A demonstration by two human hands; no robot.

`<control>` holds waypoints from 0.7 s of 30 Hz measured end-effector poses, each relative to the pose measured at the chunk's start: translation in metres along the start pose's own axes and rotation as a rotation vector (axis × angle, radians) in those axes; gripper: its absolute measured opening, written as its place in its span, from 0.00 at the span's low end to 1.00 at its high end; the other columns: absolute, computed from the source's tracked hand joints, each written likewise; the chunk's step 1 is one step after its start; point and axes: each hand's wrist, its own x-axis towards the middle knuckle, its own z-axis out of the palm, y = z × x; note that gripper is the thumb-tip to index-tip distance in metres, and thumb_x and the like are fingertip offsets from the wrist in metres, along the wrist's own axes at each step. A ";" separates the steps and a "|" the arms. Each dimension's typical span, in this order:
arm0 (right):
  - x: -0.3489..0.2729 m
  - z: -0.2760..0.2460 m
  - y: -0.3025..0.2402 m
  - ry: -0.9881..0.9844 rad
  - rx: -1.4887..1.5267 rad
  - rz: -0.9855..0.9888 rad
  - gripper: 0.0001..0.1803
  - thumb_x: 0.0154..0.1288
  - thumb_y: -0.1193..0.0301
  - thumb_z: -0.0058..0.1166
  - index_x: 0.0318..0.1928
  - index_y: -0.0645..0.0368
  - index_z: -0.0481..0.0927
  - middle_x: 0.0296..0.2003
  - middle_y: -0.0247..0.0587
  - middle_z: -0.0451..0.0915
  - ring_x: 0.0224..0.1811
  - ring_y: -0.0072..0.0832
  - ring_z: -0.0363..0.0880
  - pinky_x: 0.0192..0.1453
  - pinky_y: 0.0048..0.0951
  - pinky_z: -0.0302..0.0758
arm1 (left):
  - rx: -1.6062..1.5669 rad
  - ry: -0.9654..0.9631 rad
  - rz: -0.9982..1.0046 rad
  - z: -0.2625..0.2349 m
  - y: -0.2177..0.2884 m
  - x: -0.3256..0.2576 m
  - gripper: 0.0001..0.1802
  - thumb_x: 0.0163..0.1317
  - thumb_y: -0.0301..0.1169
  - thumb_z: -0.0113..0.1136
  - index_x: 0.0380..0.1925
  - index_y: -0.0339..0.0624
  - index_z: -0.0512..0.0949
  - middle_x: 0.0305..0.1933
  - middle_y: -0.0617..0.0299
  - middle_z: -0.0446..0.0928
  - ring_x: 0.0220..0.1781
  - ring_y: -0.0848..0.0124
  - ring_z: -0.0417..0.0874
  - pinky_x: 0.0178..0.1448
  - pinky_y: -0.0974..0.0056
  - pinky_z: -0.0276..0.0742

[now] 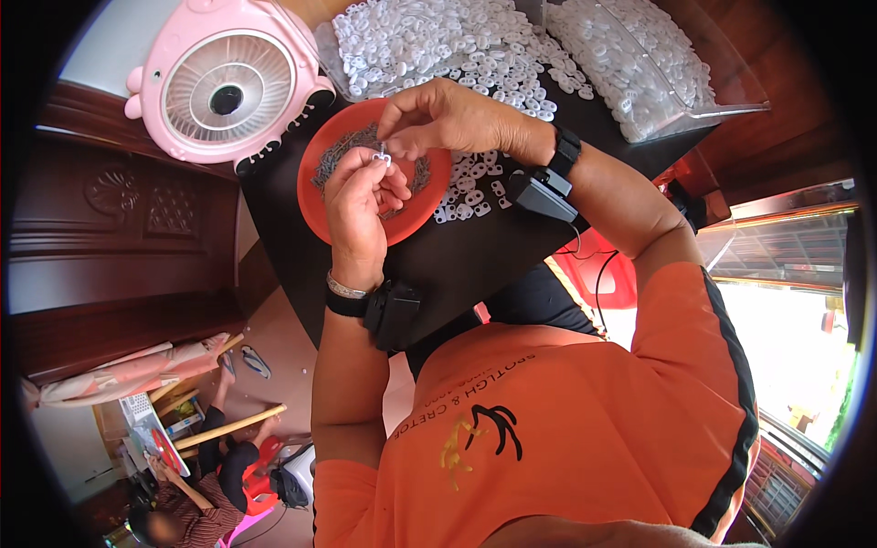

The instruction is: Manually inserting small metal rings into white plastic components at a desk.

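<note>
Over a round orange bowl my two hands meet. My left hand is closed, pinching a small white plastic piece with holes between thumb and fingertips. From above, my right hand pinches a thin grey nail right at that piece; whether its tip sits inside a hole is too small to tell. Many similar grey nails lie in the bowl, partly hidden by my hands. Loose white pieces are scattered on the dark table beside the bowl, under my right wrist.
A pink fan stands left of the bowl. Heaps of white pieces fill the table's far side, with a clear plastic bin of them at far right. Another person sits at lower left. Both wrists carry strapped black devices.
</note>
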 end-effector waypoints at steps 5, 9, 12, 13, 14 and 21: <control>0.001 0.001 0.000 0.056 0.005 -0.079 0.10 0.62 0.77 0.55 0.44 0.66 0.78 0.35 0.35 0.81 0.37 0.18 0.79 0.43 0.19 0.75 | 0.042 0.103 0.017 0.007 0.005 -0.004 0.07 0.61 0.30 0.49 0.25 0.41 0.72 0.22 0.66 0.73 0.22 0.79 0.72 0.27 0.75 0.64; 0.000 -0.002 -0.003 0.037 0.087 0.006 0.10 0.62 0.76 0.56 0.44 0.66 0.78 0.35 0.34 0.81 0.34 0.17 0.78 0.41 0.18 0.75 | 0.118 0.107 0.075 0.007 0.002 -0.002 0.07 0.60 0.29 0.50 0.24 0.42 0.72 0.20 0.69 0.70 0.20 0.81 0.68 0.25 0.76 0.61; -0.002 -0.001 -0.006 0.063 0.120 0.007 0.11 0.63 0.75 0.56 0.44 0.65 0.78 0.34 0.34 0.81 0.32 0.16 0.78 0.39 0.17 0.75 | 0.130 0.110 0.085 0.007 0.001 -0.002 0.07 0.60 0.28 0.51 0.23 0.42 0.71 0.20 0.69 0.69 0.19 0.82 0.67 0.24 0.76 0.60; -0.002 -0.001 -0.006 0.063 0.120 0.007 0.11 0.63 0.75 0.56 0.44 0.65 0.78 0.34 0.34 0.81 0.32 0.16 0.78 0.39 0.17 0.75 | 0.138 0.108 0.087 0.007 0.000 -0.001 0.07 0.60 0.28 0.51 0.23 0.41 0.71 0.20 0.69 0.68 0.19 0.82 0.67 0.24 0.76 0.59; -0.002 -0.001 -0.006 0.051 0.118 0.006 0.11 0.63 0.75 0.56 0.45 0.65 0.78 0.34 0.34 0.81 0.32 0.15 0.77 0.39 0.17 0.75 | 0.139 0.111 0.087 0.006 0.000 -0.001 0.07 0.60 0.28 0.51 0.23 0.41 0.71 0.20 0.69 0.68 0.19 0.82 0.67 0.24 0.76 0.59; -0.001 0.002 -0.006 0.031 0.103 -0.010 0.10 0.63 0.74 0.56 0.45 0.64 0.79 0.35 0.33 0.81 0.32 0.15 0.77 0.39 0.16 0.75 | 0.132 0.093 0.102 0.005 0.000 -0.002 0.07 0.59 0.28 0.51 0.23 0.41 0.71 0.19 0.70 0.68 0.19 0.83 0.66 0.23 0.76 0.58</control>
